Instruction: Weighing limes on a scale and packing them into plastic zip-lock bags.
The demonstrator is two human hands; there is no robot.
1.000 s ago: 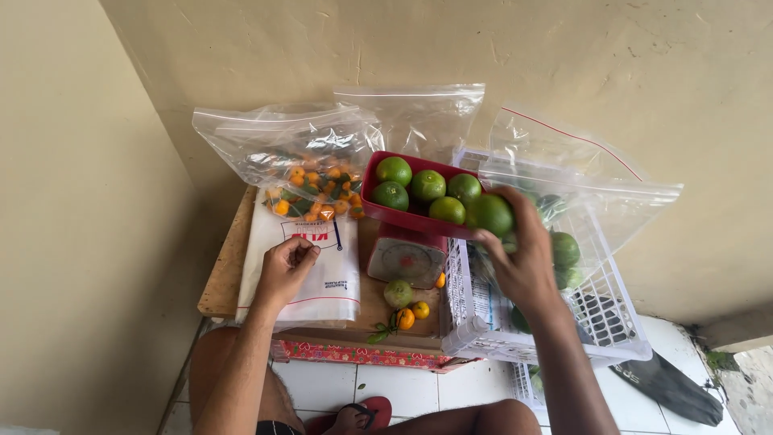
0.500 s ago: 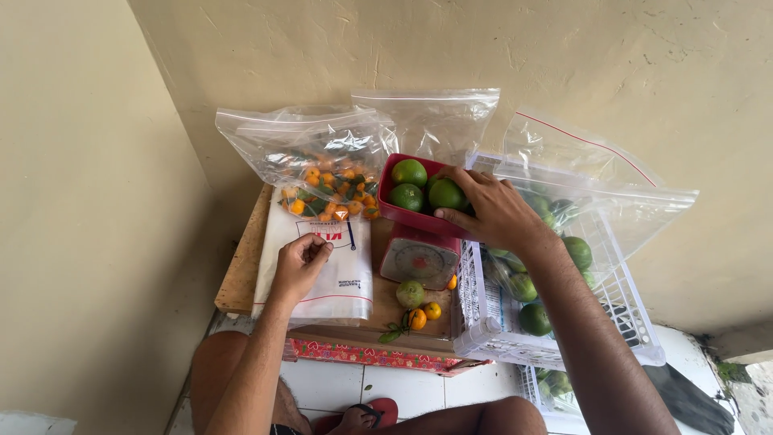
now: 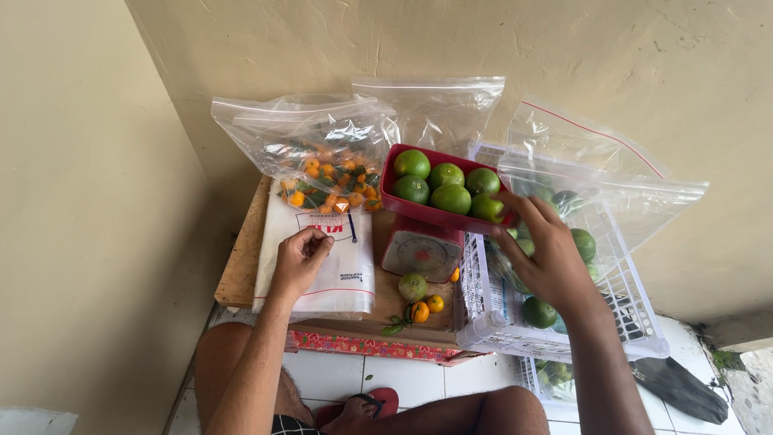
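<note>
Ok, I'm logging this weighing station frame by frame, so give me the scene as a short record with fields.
Left hand: loosely curled, resting on a stack of white plastic bags
Right hand: empty, fingertips at the right end of the red tray
Tray contents: six green limes
Under tray: red dial scale
Board: loose green and small orange fruits
Left rear: clear bag of small orange fruits
Right: white basket with bagged limes

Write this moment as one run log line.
left hand: on white bag | right hand: at red tray edge | tray: green limes
</note>
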